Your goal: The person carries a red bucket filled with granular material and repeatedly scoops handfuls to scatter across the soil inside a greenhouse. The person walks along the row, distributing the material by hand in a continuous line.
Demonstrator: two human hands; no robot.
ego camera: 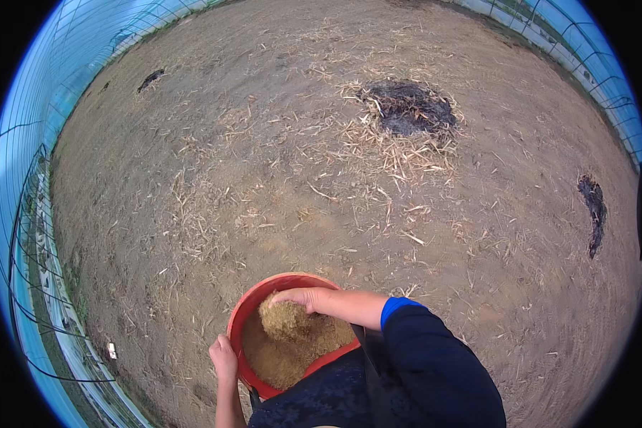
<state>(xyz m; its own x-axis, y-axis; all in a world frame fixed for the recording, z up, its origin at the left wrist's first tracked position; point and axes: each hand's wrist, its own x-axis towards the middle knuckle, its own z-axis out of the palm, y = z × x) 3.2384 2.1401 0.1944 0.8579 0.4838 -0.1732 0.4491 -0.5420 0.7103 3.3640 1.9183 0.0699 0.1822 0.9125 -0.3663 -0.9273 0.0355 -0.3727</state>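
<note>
Against my front sits a round red plastic tub (239, 315), with a dark strap at its side. Loose tan granular material (283, 364), like bran or meal, covers the inside. My right hand (299, 298) is in the tub's far part, with a heaped clump of the material (284, 322) at its fingers. Some fingertips are buried or hidden by the clump. On the left, my left hand (224, 357) grips the tub's outer side at the rim, its fingers curled and partly out of sight.
Bare brown soil (278, 171) with scattered dry straw spreads ahead. A blackened patch (412, 107) ringed with straw lies ahead right, and a narrower dark patch (594, 214) lies far right. Blue plastic greenhouse walls (27, 134) on metal hoops border both sides. A small white object (112, 350) lies left.
</note>
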